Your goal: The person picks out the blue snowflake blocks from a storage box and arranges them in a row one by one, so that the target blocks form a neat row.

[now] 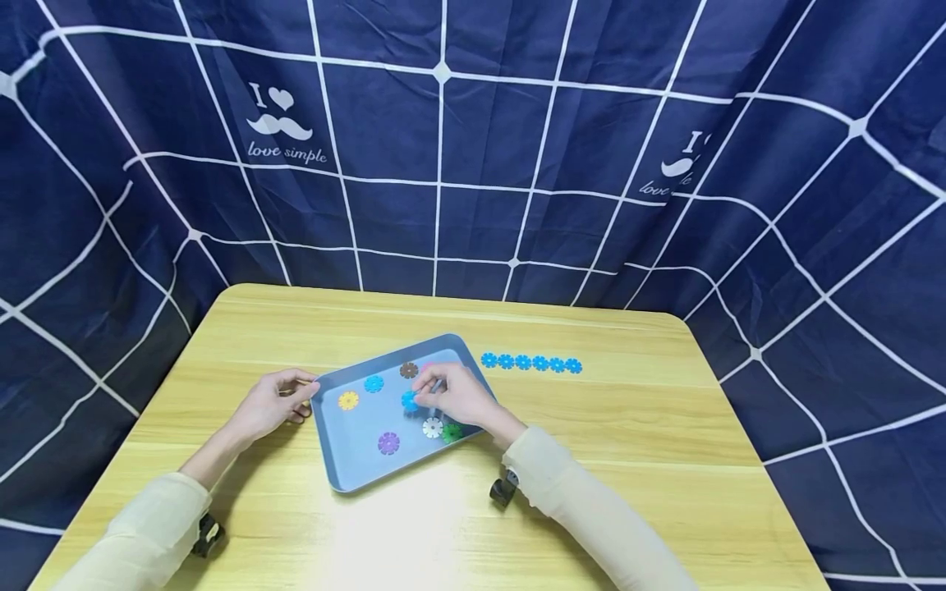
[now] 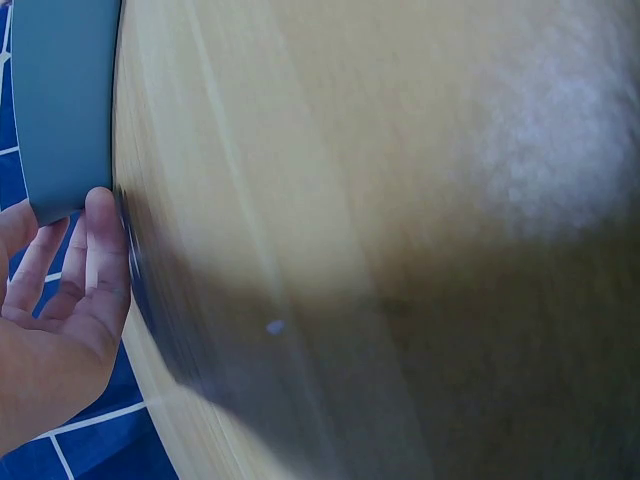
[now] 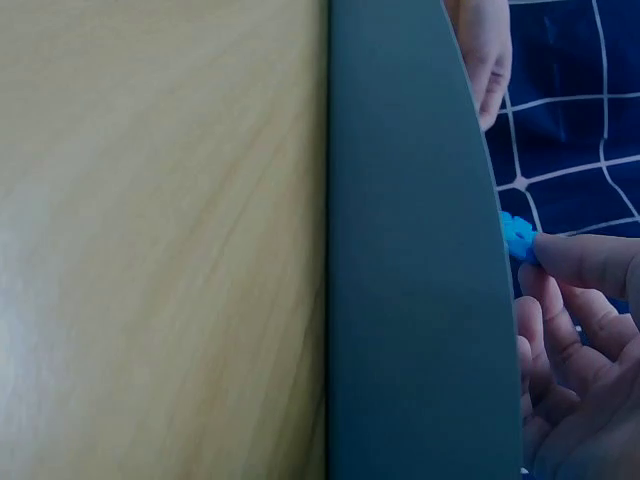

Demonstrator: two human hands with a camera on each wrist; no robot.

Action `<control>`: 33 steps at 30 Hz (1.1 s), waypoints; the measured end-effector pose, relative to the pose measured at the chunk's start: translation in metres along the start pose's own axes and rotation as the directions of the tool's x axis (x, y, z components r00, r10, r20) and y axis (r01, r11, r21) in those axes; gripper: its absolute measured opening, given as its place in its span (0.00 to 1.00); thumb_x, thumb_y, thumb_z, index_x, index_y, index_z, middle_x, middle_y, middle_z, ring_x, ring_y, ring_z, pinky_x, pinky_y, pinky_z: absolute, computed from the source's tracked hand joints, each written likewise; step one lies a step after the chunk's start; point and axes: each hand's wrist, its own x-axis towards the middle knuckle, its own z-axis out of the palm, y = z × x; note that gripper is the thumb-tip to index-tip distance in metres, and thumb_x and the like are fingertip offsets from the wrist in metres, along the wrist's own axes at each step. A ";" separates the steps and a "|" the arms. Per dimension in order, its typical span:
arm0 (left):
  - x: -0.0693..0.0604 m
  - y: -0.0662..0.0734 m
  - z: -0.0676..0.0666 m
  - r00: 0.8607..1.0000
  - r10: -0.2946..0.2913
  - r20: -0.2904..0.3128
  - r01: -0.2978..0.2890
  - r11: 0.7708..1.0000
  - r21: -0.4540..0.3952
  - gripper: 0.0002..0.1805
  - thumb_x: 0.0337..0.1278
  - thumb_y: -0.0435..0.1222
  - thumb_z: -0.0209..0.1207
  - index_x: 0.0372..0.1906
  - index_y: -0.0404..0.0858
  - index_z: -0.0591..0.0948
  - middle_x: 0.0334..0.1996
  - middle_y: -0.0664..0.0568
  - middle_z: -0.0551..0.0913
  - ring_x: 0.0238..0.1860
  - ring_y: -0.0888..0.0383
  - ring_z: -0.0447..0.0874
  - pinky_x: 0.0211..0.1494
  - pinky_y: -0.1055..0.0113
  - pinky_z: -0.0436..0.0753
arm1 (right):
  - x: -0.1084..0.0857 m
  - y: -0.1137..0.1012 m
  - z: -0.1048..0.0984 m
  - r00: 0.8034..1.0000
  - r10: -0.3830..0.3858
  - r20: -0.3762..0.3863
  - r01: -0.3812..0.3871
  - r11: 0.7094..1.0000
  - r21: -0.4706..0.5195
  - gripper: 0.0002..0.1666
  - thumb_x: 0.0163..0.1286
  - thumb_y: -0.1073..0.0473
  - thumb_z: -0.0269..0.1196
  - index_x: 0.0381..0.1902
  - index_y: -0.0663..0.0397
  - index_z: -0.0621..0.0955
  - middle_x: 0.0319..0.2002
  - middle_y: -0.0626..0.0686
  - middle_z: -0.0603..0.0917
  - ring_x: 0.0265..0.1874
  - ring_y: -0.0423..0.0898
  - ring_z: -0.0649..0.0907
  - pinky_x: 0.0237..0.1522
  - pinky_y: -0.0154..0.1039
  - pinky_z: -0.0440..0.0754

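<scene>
In the head view a grey-blue tray point(image 1: 347, 464) lies tilted on the table. My left hand point(image 1: 268, 404) pinches its left corner between thumb and fingers, as the left wrist view also shows. Over the tray, my right hand point(image 1: 461, 396) holds a blue snowflake-shaped disc point(image 3: 517, 237) by thumb and fingertips. Inside the tray lie a yellow disc point(image 1: 348, 400), another blue disc point(image 1: 374, 383), a brown disc point(image 1: 409, 370), a purple disc point(image 1: 388, 443), a white disc point(image 1: 433, 428) and a green disc point(image 1: 452, 432). A pink disc is mostly hidden behind the right hand.
Right of the tray, a straight row of several blue discs point(image 1: 523, 362) lies on the wooden table point(image 1: 628, 460). A dark blue curtain point(image 1: 473, 123) with white lines surrounds the table's back and sides. Each sleeve has a black device at the wrist.
</scene>
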 end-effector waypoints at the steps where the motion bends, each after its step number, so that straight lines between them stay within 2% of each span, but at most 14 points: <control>1: 0.000 0.000 0.000 1.000 0.000 -0.001 0.000 1.000 -0.001 0.21 0.79 0.38 0.57 0.61 0.22 0.78 0.35 0.48 0.86 0.31 0.61 0.85 0.37 0.68 0.90 | -0.001 0.000 -0.001 1.000 0.000 -0.009 0.000 1.000 0.003 0.05 0.69 0.62 0.72 0.43 0.53 0.89 0.38 0.53 0.88 0.30 0.45 0.84 0.33 0.31 0.81; 4: 0.000 0.000 0.000 1.000 0.002 -0.001 -0.002 1.000 -0.005 0.21 0.79 0.37 0.57 0.61 0.22 0.78 0.35 0.48 0.86 0.31 0.61 0.85 0.37 0.68 0.90 | -0.004 0.000 -0.005 0.999 -0.004 -0.033 0.005 1.000 0.011 0.05 0.68 0.63 0.72 0.42 0.54 0.89 0.37 0.54 0.88 0.30 0.52 0.86 0.31 0.30 0.80; 7: -0.001 0.000 0.000 1.000 0.000 0.000 0.000 1.000 -0.006 0.21 0.79 0.37 0.57 0.61 0.22 0.78 0.35 0.48 0.86 0.31 0.60 0.85 0.37 0.68 0.90 | -0.007 -0.001 -0.009 0.999 -0.010 -0.046 0.011 1.000 0.019 0.05 0.68 0.64 0.72 0.41 0.56 0.89 0.37 0.55 0.88 0.30 0.54 0.86 0.30 0.31 0.81; 12: -0.002 0.001 0.000 1.000 0.001 -0.001 -0.001 1.000 -0.008 0.21 0.79 0.37 0.58 0.61 0.22 0.78 0.34 0.48 0.85 0.31 0.60 0.85 0.36 0.68 0.90 | -0.012 0.000 -0.019 0.998 0.009 -0.067 -0.008 1.000 0.019 0.05 0.69 0.62 0.72 0.42 0.55 0.89 0.37 0.54 0.88 0.28 0.42 0.82 0.34 0.32 0.81; 15: -0.001 0.000 0.000 1.000 0.003 -0.001 -0.003 1.000 -0.013 0.21 0.79 0.37 0.58 0.61 0.22 0.78 0.34 0.48 0.85 0.31 0.61 0.85 0.36 0.68 0.90 | -0.016 0.004 -0.026 0.997 0.010 -0.082 -0.008 1.000 0.027 0.06 0.69 0.61 0.72 0.42 0.54 0.89 0.37 0.53 0.88 0.29 0.40 0.80 0.35 0.33 0.80; 26: -0.001 0.001 0.001 1.000 -0.001 0.001 0.001 1.000 -0.019 0.22 0.79 0.37 0.58 0.62 0.22 0.77 0.35 0.48 0.85 0.31 0.60 0.85 0.37 0.68 0.90 | -0.032 0.021 -0.059 0.982 0.022 -0.186 -0.008 0.997 0.075 0.08 0.69 0.63 0.71 0.44 0.59 0.89 0.38 0.58 0.88 0.29 0.45 0.81 0.31 0.31 0.79; 33: 0.000 0.001 0.001 1.000 -0.009 -0.003 0.009 1.000 -0.010 0.22 0.79 0.38 0.58 0.62 0.23 0.78 0.36 0.47 0.86 0.32 0.60 0.85 0.37 0.67 0.91 | -0.043 0.032 -0.079 0.971 0.044 -0.236 -0.016 0.993 0.121 0.10 0.69 0.64 0.71 0.45 0.64 0.88 0.37 0.55 0.88 0.28 0.49 0.82 0.26 0.29 0.77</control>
